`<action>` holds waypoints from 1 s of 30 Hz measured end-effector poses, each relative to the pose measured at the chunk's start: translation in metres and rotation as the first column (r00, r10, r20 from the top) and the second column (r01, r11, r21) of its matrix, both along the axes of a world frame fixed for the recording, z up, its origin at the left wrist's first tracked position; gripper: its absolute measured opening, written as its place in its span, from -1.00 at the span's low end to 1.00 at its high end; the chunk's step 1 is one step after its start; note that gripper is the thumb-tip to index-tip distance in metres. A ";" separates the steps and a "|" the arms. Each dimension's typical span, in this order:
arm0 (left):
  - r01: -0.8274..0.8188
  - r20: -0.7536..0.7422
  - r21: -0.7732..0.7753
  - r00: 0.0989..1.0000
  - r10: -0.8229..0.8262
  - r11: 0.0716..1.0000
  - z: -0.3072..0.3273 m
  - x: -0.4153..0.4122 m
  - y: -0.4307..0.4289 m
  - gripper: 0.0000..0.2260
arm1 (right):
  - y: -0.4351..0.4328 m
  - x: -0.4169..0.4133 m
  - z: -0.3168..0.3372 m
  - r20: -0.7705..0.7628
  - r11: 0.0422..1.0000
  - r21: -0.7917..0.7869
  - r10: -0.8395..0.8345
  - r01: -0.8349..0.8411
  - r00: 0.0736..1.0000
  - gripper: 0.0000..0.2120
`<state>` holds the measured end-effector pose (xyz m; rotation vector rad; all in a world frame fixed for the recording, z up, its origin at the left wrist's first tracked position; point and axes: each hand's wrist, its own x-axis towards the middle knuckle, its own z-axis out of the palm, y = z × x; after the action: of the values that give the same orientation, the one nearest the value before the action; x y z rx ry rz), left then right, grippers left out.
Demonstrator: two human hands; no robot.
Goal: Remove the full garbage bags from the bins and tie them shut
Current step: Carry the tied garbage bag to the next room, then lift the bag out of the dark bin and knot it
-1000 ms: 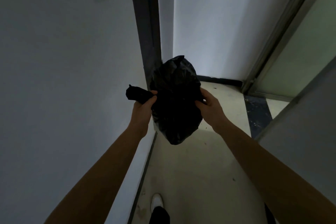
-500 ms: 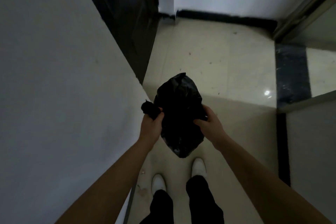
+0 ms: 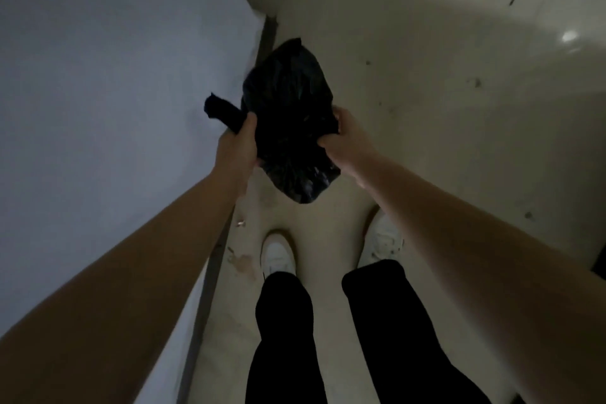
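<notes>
A small black garbage bag (image 3: 290,115), bulging and crinkled, hangs in the air in front of me above the floor. My left hand (image 3: 239,144) grips a twisted end of the bag that sticks out to the left. My right hand (image 3: 347,138) grips the bag's right side, fingers curled into the plastic. The bag's bottom dangles between my hands, above my feet. No bin is in view.
A pale wall (image 3: 114,108) runs close along my left, with a dark skirting strip (image 3: 210,272) at its base. The tiled floor (image 3: 426,75) stretches ahead and to the right. My white shoes (image 3: 277,254) and black trousers stand below the bag.
My view has tilted down from the doorway to the floor and my feet. Both hands keep the same grip on the bag, which stays between them.
</notes>
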<state>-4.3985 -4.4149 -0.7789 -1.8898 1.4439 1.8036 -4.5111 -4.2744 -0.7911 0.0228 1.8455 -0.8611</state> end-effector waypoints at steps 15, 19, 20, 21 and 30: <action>0.594 0.309 -0.699 0.753 -0.581 0.398 0.091 0.024 0.003 -0.64 | 0.024 -0.026 0.079 -0.379 0.965 0.076 0.262 -0.252 0.887 -0.57; 0.591 0.371 -0.795 0.653 -0.661 0.138 0.212 -0.013 0.009 -0.56 | 0.035 -0.049 0.196 -0.621 0.950 0.147 0.305 -0.275 0.722 -0.50; 0.582 0.376 -0.807 0.632 -0.678 0.096 0.243 -0.022 0.013 -0.53 | 0.041 -0.052 0.226 -0.661 0.954 0.159 0.294 -0.254 0.690 -0.48; 0.576 0.384 -0.816 0.601 -0.701 0.046 0.277 -0.028 0.019 -0.51 | 0.051 -0.053 0.261 -0.697 0.959 0.171 0.279 -0.225 0.660 -0.47; 0.273 0.356 -0.927 0.423 -0.833 -0.257 0.504 -0.088 0.109 -0.48 | 0.184 -0.027 0.504 -0.949 0.976 0.148 0.094 0.161 0.302 -0.45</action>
<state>-4.4861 -4.3056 -0.2753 -0.1275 3.4327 0.5043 -4.5386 -4.0903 -0.2866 -0.4276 3.1211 -0.7150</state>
